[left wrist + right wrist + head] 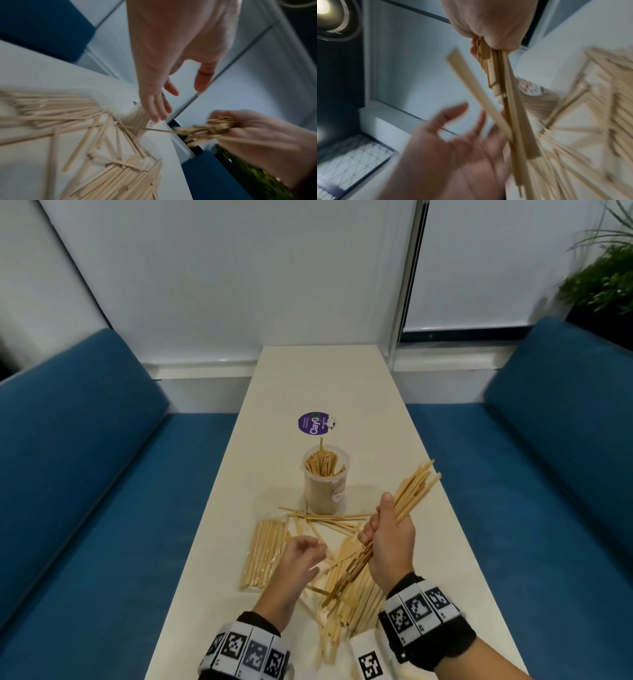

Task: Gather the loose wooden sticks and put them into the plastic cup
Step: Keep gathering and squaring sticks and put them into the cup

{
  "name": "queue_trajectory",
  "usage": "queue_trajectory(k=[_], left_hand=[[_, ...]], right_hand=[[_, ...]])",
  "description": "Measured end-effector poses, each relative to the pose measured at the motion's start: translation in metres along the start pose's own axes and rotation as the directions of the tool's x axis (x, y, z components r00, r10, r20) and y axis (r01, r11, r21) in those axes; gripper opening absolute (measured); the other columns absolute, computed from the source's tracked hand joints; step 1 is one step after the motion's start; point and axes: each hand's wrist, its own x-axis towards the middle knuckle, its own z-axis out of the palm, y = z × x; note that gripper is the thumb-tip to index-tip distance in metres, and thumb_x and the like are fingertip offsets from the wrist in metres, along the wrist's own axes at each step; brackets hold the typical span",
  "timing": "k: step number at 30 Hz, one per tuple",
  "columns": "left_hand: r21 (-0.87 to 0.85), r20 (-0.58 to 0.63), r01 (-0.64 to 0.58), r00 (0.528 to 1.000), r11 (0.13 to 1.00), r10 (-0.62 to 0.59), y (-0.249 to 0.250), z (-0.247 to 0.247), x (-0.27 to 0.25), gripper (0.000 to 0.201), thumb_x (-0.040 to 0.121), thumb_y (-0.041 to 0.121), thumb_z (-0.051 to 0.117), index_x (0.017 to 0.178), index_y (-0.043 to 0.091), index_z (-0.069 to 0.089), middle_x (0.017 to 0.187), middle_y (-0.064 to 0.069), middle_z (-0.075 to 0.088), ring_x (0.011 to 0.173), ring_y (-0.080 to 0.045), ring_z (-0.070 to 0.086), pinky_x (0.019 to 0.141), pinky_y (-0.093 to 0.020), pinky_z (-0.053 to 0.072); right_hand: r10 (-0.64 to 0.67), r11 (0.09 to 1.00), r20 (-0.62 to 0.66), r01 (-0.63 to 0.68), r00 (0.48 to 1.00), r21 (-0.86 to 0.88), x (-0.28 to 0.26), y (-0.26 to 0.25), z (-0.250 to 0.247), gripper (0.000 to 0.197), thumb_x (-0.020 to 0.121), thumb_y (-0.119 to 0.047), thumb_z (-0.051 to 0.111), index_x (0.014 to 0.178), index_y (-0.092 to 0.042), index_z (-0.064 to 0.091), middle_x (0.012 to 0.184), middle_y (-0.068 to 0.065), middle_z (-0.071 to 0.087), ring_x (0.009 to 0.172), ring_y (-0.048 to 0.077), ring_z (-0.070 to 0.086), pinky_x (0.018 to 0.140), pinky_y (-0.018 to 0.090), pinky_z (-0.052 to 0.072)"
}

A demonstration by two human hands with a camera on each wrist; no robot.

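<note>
A clear plastic cup (pixel 325 484), holding several upright wooden sticks, stands in the middle of the white table (pixel 342 385). My right hand (pixel 387 534) grips a thick bundle of sticks (pixel 412 493) lifted off the table, tilted up to the right; the bundle (pixel 508 86) shows under my fist in the right wrist view. My left hand (pixel 301 556) hovers open just left of the bundle, fingers loose and holding nothing; the left wrist view shows its fingers (pixel 157 106) spread. Loose sticks (pixel 346 601) lie piled under both hands, with more (pixel 329 517) scattered in front of the cup.
A clear packet of sticks (pixel 263 553) lies to the left of the pile. A purple round lid (pixel 313 423) lies beyond the cup. Blue sofa seats (pixel 102 508) flank the narrow table on both sides. A plant (pixel 606 278) stands at the far right.
</note>
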Motion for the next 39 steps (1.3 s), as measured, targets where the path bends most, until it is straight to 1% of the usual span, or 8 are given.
queue_trajectory(k=[8, 12, 15, 18, 24, 30, 34, 39], left_hand=[[-0.119, 0.075, 0.222, 0.974, 0.968, -0.214, -0.008, -0.001, 0.001, 0.045, 0.099, 0.041, 0.030, 0.100, 0.010, 0.064, 0.102, -0.010, 0.068, 0.095, -0.020, 0.063, 0.087, -0.035, 0.040], [0.208, 0.266, 0.082, 0.954, 0.975, -0.137, -0.002, 0.002, -0.009, 0.059, 0.098, 0.048, 0.013, 0.097, 0.018, 0.063, 0.079, -0.002, 0.060, 0.080, -0.009, 0.063, 0.092, -0.030, 0.038], [0.485, 0.287, -0.072, 0.955, 0.872, -0.080, -0.004, -0.003, -0.012, 0.059, 0.089, 0.059, 0.011, 0.094, 0.024, 0.058, 0.074, 0.005, 0.037, 0.070, -0.008, 0.044, 0.078, -0.022, 0.037], [0.590, 0.242, -0.110, 0.969, 0.800, -0.045, -0.007, -0.018, -0.011, 0.048, 0.095, 0.054, 0.013, 0.094, 0.029, 0.054, 0.083, 0.014, 0.041, 0.077, -0.003, 0.041, 0.083, -0.026, 0.037], [0.212, -0.111, -0.116, 0.984, 0.970, 0.142, 0.011, -0.033, 0.006, 0.041, 0.101, 0.029, 0.027, 0.101, 0.012, 0.064, 0.072, -0.002, 0.046, 0.067, -0.015, 0.048, 0.064, -0.023, 0.042], [0.202, 0.122, -0.226, 0.971, 0.953, 0.205, 0.037, -0.002, 0.006, 0.039, 0.100, 0.041, 0.026, 0.129, 0.032, 0.050, 0.122, 0.004, 0.056, 0.107, -0.007, 0.057, 0.086, -0.022, 0.049], [0.156, 0.229, -0.203, 0.959, 0.967, 0.165, 0.035, 0.009, 0.004, 0.034, 0.100, 0.042, 0.025, 0.125, 0.039, 0.048, 0.105, -0.008, 0.063, 0.066, -0.004, 0.056, 0.074, -0.025, 0.051], [0.159, 0.319, -0.179, 0.940, 0.971, 0.121, 0.032, 0.007, -0.003, 0.037, 0.100, 0.041, 0.024, 0.131, 0.038, 0.042, 0.085, -0.002, 0.054, 0.068, -0.003, 0.056, 0.083, -0.022, 0.052]], right_hand=[[-0.281, 0.958, 0.189, 0.288, 0.941, -0.009, -0.026, -0.032, 0.028, 0.029, 0.096, -0.030, 0.045, 0.073, -0.013, 0.041, 0.043, -0.006, 0.037, 0.037, 0.014, 0.033, 0.041, 0.027, 0.031], [-0.278, 0.958, 0.167, 0.286, 0.946, -0.023, -0.021, -0.029, 0.027, 0.026, 0.096, -0.029, 0.045, 0.076, -0.013, 0.042, 0.041, -0.006, 0.037, 0.037, 0.014, 0.033, 0.044, 0.029, 0.032], [-0.259, 0.964, 0.125, 0.264, 0.958, -0.017, -0.012, -0.032, 0.022, 0.028, 0.097, -0.031, 0.045, 0.075, -0.014, 0.041, 0.042, -0.008, 0.038, 0.038, 0.012, 0.034, 0.044, 0.028, 0.035], [-0.249, 0.969, 0.090, 0.249, 0.964, 0.012, -0.005, -0.038, 0.018, 0.027, 0.097, -0.032, 0.045, 0.076, -0.014, 0.042, 0.042, -0.007, 0.037, 0.036, 0.010, 0.035, 0.042, 0.026, 0.036], [-0.090, 0.994, 0.169, 0.099, 0.981, -0.040, -0.003, -0.023, 0.015, 0.032, 0.096, -0.033, 0.048, 0.072, -0.013, 0.043, 0.043, -0.004, 0.037, 0.036, 0.011, 0.035, 0.044, 0.027, 0.034], [0.084, 0.976, 0.431, 0.012, 0.898, -0.216, -0.025, -0.004, 0.020, 0.025, 0.092, -0.034, 0.054, 0.089, -0.009, 0.051, 0.047, -0.006, 0.039, 0.038, 0.010, 0.034, 0.036, 0.022, 0.031], [0.104, 0.953, 0.446, 0.039, 0.889, -0.300, -0.029, -0.004, 0.021, 0.021, 0.090, -0.029, 0.060, 0.086, -0.010, 0.053, 0.047, -0.004, 0.039, 0.036, 0.010, 0.036, 0.035, 0.021, 0.033], [0.107, 0.935, 0.437, 0.060, 0.893, -0.350, -0.028, -0.005, 0.017, 0.017, 0.093, -0.021, 0.057, 0.080, -0.011, 0.053, 0.043, -0.006, 0.039, 0.035, 0.010, 0.035, 0.034, 0.021, 0.032]])
